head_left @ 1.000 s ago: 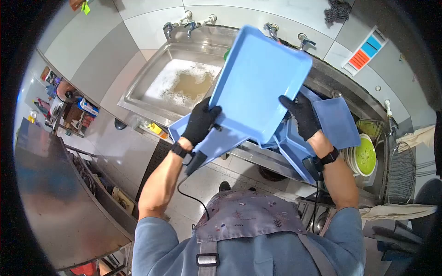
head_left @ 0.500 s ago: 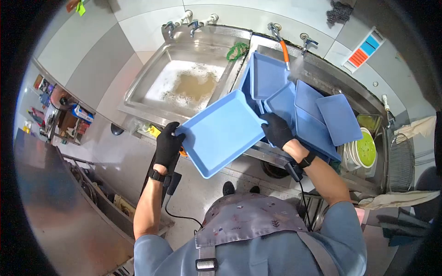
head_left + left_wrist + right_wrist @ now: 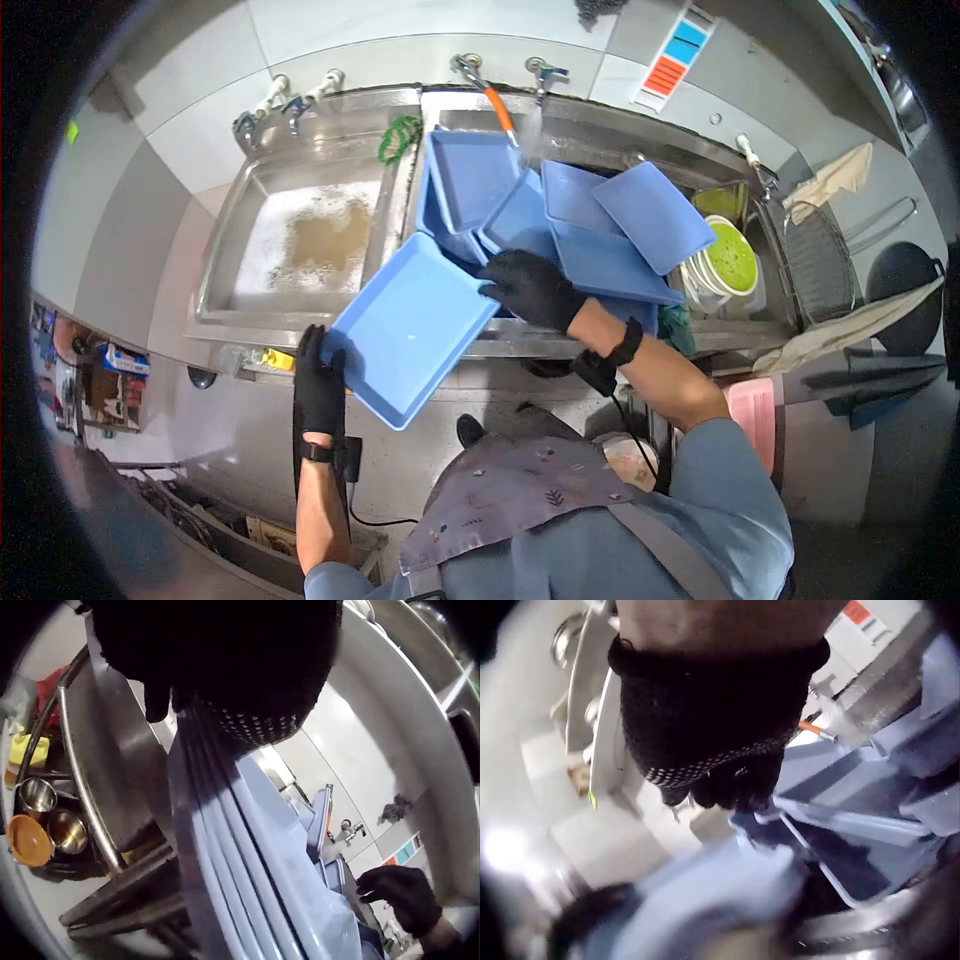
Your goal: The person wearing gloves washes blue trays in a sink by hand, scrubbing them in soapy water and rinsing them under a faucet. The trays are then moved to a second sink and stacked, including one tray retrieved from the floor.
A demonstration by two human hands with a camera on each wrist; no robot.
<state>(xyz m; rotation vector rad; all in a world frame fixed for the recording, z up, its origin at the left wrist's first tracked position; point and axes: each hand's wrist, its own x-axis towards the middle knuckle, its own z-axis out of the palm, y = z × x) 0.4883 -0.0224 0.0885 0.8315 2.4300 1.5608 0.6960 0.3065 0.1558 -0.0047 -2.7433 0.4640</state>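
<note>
Black-gloved, my left hand grips the left edge of a light blue tray in front of the sinks. The left wrist view reveals several trays stacked together under that hand. My right hand, also gloved, is over the sink's front edge beside the tray's upper right corner. In the left wrist view the right hand appears apart from the stack, fingers loosely bent. More blue trays lie overlapping in the right sink, close to the right hand.
Foamy, brownish water stands in the left sink. An orange hose and a running tap are behind the trays. White containers with a green top one and a wire basket are at the right.
The head view has shifted right. My right hand has come away from the held tray's edge toward the sink trays. The held tray has tilted more steeply, still gripped by my left hand.
</note>
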